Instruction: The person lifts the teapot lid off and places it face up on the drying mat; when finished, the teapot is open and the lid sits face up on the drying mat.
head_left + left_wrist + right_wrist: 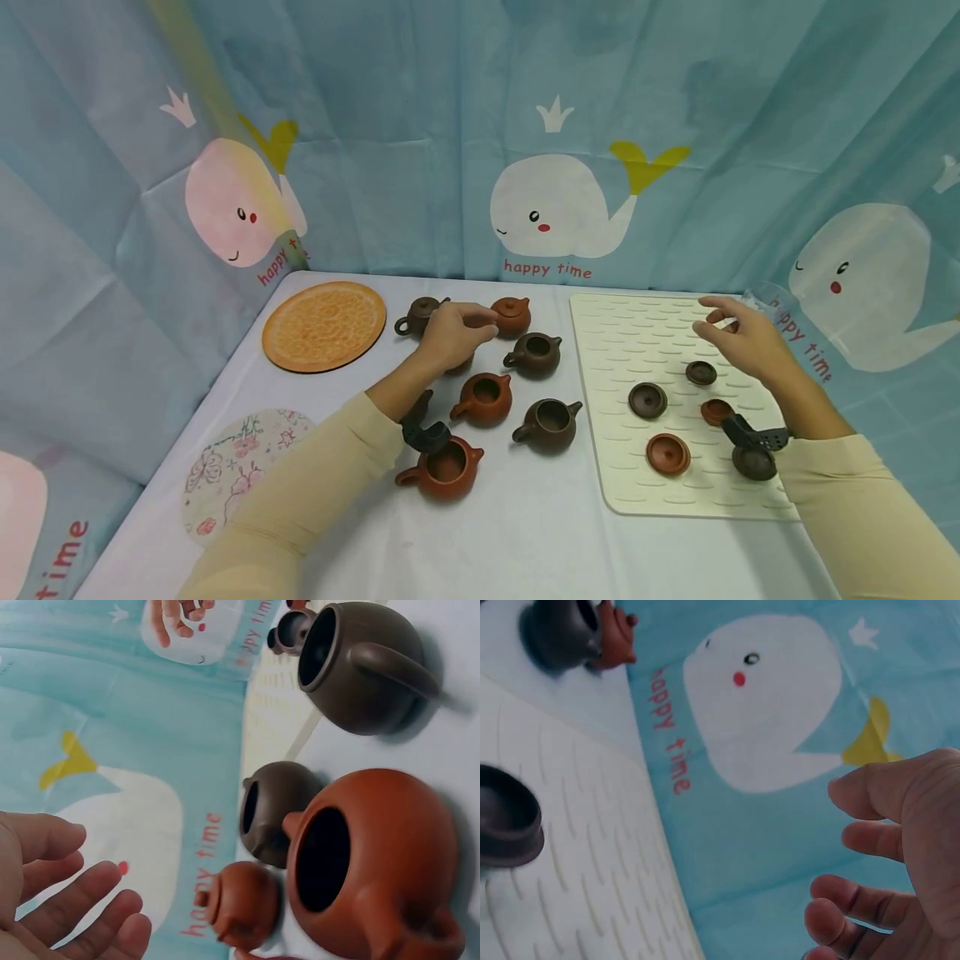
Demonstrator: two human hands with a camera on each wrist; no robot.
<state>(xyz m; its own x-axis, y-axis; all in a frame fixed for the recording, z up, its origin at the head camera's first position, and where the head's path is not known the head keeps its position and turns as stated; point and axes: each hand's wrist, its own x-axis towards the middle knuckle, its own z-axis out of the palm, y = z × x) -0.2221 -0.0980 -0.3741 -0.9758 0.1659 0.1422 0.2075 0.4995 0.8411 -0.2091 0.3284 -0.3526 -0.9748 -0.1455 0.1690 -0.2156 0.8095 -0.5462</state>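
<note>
Hovering: left hand point(456, 337) mid-frame, near round, smooth clay pots point(487, 414), spouts point(576, 408) and long axes pointing upper-right; right hand point(744, 340) over ridged mat point(618, 333), right; both grips released.

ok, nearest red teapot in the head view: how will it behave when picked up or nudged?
The red teapot looks like clay, so probably rigid and chippable, especially at its narrow spout. Its smooth, rounded belly may feel slippery. Squat and upright, it seems likelier to slide than tip.

A blue whale-print curtain point(405, 100) hangs behind a white-clothed table point(510, 542).
</note>
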